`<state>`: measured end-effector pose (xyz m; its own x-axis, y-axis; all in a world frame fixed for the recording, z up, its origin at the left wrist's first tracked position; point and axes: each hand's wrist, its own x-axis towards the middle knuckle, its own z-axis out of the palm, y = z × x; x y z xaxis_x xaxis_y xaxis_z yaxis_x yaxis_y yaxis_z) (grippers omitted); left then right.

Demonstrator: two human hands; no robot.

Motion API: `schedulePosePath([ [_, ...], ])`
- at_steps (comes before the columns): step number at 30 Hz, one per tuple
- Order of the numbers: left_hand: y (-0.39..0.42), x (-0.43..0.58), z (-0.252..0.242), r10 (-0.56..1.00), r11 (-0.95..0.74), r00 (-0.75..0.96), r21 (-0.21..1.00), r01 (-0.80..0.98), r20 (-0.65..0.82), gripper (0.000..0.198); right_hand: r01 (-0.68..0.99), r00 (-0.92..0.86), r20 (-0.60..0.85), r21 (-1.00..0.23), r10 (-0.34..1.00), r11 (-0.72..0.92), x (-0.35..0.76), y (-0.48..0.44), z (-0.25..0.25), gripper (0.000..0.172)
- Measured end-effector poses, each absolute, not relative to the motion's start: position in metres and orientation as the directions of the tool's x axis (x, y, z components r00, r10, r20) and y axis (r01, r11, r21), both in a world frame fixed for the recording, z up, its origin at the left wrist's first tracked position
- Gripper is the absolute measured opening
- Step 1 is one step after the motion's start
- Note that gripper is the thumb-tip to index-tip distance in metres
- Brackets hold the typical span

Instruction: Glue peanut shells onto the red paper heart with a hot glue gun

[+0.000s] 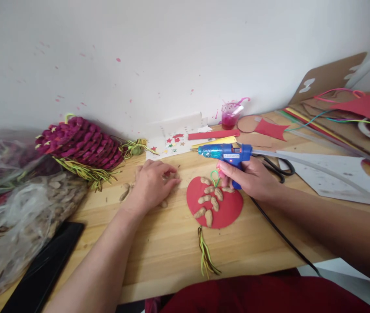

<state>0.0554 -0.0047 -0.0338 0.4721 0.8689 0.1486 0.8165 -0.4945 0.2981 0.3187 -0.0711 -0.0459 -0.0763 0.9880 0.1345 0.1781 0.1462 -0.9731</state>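
Note:
My right hand (pixel 248 176) grips a blue hot glue gun (pixel 240 152), its nozzle pointing left above the table. Below it lies a red round card (pixel 191 198) with several peanuts (pixel 215 203) arranged on it in slanting rows. A green loop (pixel 215 177) stands at the card's top, and a yellow-green and brown yarn tassel (pixel 206 254) hangs from its bottom. To the left, my left hand (pixel 155 182) is bent over loose peanuts (pixel 125 193), thumb and fingers curled around one, partly hidden.
A purple pinecone-like craft (pixel 84 143) and a plastic bag of peanuts (pixel 51 208) lie at left. Star stickers (pixel 176 141), a cup of magenta liquid (pixel 230 116) and red card pieces (pixel 271 128) sit along the wall. The glue gun's black cord (pixel 282 232) runs off the front edge.

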Motion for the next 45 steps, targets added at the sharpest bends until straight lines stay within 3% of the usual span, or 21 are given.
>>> schedulePosePath([
  [15, -0.0027, 0.0523, -0.0325, 0.862, -0.507, 0.478, 0.318, 0.801, 0.172, 0.007, 0.156, -0.060, 0.118, -0.980, 0.991, 0.126, 0.3178, -0.0719, -0.0455, 0.038],
  [27, -0.0001, 0.0525, -0.0389, 0.815, -0.577, 0.547, 0.354, 0.736, 0.191, 0.014, 0.149, -0.065, 0.097, -0.983, 0.993, 0.105, 0.3183, -0.0693, -0.0464, 0.039],
  [33, 0.0003, 0.0550, -0.0400, 0.829, -0.557, 0.528, 0.351, 0.753, 0.183, 0.004, 0.166, -0.066, 0.099, -0.980, 0.993, 0.109, 0.3179, -0.0694, -0.0472, 0.041],
  [45, -0.0005, 0.0543, -0.0326, 0.843, -0.536, 0.509, 0.375, 0.756, 0.176, 0.006, 0.188, -0.070, 0.079, -0.978, 0.994, 0.091, 0.3203, -0.0692, -0.0489, 0.043],
])
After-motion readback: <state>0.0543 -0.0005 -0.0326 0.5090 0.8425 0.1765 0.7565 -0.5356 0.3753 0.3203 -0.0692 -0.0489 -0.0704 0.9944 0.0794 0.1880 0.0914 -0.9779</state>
